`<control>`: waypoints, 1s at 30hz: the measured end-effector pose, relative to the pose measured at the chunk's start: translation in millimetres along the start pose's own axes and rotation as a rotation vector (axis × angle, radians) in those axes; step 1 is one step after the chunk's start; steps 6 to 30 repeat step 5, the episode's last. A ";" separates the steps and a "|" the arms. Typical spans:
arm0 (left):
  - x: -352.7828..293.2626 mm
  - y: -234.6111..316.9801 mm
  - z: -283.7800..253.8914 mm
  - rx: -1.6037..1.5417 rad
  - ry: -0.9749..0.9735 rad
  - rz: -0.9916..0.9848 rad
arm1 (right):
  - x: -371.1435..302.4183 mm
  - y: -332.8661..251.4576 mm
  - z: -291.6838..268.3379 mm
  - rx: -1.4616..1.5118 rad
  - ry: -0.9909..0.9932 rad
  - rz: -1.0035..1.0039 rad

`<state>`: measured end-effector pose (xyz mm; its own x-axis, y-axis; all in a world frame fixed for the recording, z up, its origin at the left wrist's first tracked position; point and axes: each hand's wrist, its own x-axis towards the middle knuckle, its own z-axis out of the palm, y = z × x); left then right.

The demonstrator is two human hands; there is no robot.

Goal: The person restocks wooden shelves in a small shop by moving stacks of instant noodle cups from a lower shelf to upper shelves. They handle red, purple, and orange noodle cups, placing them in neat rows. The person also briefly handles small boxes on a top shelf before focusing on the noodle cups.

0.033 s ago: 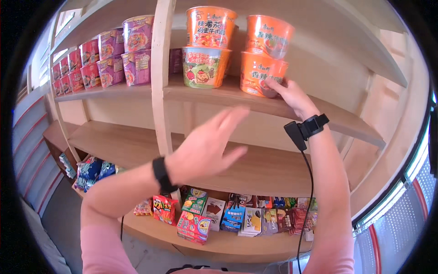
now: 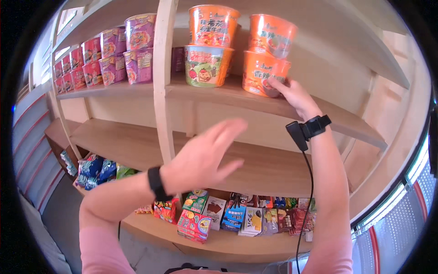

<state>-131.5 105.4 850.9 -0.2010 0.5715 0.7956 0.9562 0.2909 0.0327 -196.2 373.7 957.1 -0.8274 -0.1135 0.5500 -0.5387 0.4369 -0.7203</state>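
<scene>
Two orange instant noodle tubs stand stacked at the right of the upper shelf (image 2: 219, 92), the upper noodle tub (image 2: 272, 34) on the lower noodle tub (image 2: 258, 73). My right hand (image 2: 299, 98) is on the lower tub's right side, its thumb across the front; the other fingers are partly hidden. My left hand (image 2: 203, 153) hangs in the air below the shelf edge, holding nothing, its thumb apart from its slightly blurred fingers. To the left is another stack: an orange noodle tub (image 2: 213, 26) on a green and orange noodle tub (image 2: 205, 68).
Left of a wooden upright (image 2: 159, 91) are stacked purple noodle tubs (image 2: 139, 66) and red noodle tubs (image 2: 92, 73). A middle shelf (image 2: 255, 166) runs below. Snack boxes (image 2: 195, 223) and flat packets (image 2: 251, 221) fill the bottom shelf. A black cable (image 2: 310, 178) hangs from my right wrist.
My left hand has dropped slightly and shifted a little left. My right hand keeps its place on the lower orange tub. The view has shifted slightly.
</scene>
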 end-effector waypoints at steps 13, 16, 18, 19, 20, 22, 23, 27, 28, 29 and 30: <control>-109.8 10.8 -17.8 -0.112 -0.375 -0.229 | 11.3 20.2 -2.2 0.045 -0.072 -0.001; -109.8 10.8 -17.8 -0.112 -0.375 -0.229 | 11.3 20.2 -2.2 0.045 -0.072 -0.001; -109.8 10.8 -17.8 -0.112 -0.375 -0.229 | 11.3 20.2 -2.2 0.045 -0.072 -0.001; -109.8 10.8 -17.8 -0.112 -0.375 -0.229 | 11.3 20.2 -2.2 0.045 -0.072 -0.001; -109.8 10.8 -17.8 -0.112 -0.375 -0.229 | 11.3 20.2 -2.2 0.045 -0.072 -0.001; -109.8 10.8 -17.8 -0.112 -0.375 -0.229 | 11.3 20.2 -2.2 0.045 -0.072 -0.001; -109.8 10.8 -17.8 -0.112 -0.375 -0.229 | 11.3 20.2 -2.2 0.045 -0.072 -0.001; -109.8 10.8 -17.8 -0.112 -0.375 -0.229 | 11.3 20.2 -2.2 0.045 -0.072 -0.001; -109.8 10.8 -17.8 -0.112 -0.375 -0.229 | 11.3 20.2 -2.2 0.045 -0.072 -0.001; -109.8 10.8 -17.8 -0.112 -0.375 -0.229 | 11.3 20.2 -2.2 0.045 -0.072 -0.001; -109.8 10.8 -17.8 -0.112 -0.375 -0.229 | 11.3 20.2 -2.2 0.045 -0.072 -0.001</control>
